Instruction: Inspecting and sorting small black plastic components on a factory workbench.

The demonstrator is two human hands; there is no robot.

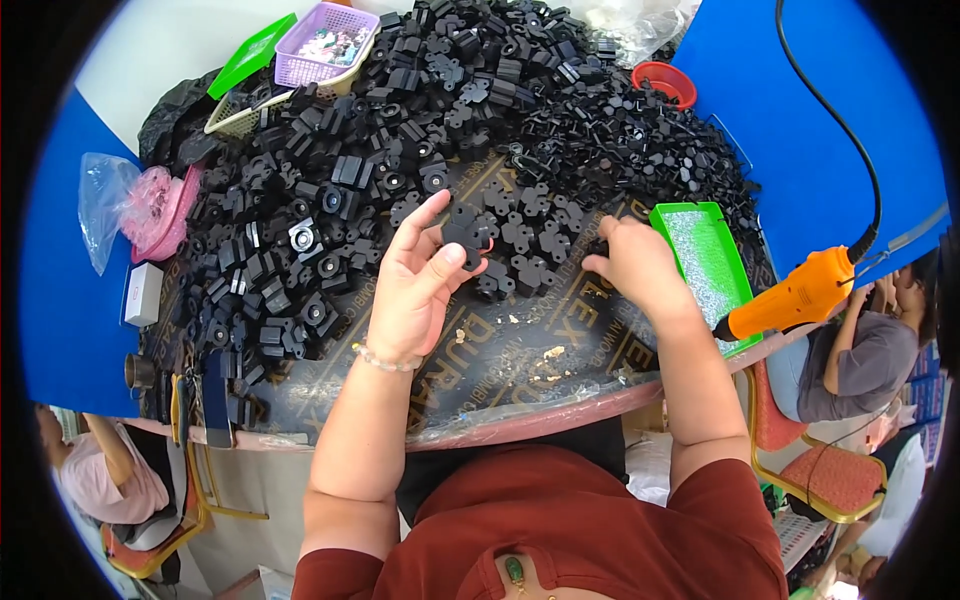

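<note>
Loosely, left hand (412,285) pinches black part (466,238); right hand (638,262) touches pile (560,150).

Black plastic part (466,238) — flat, cross-shaped w/ lobed corners — held upright-ish at left hand's (415,290) fingertips, above table. More identical black parts (530,235) lie flat in a loose cluster just beside — right hand (640,265) rests on them.

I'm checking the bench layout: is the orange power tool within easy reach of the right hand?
Probably yes. The right hand rests among black parts just left of the green tray; the orange power tool lies beyond it, nothing between.
</note>
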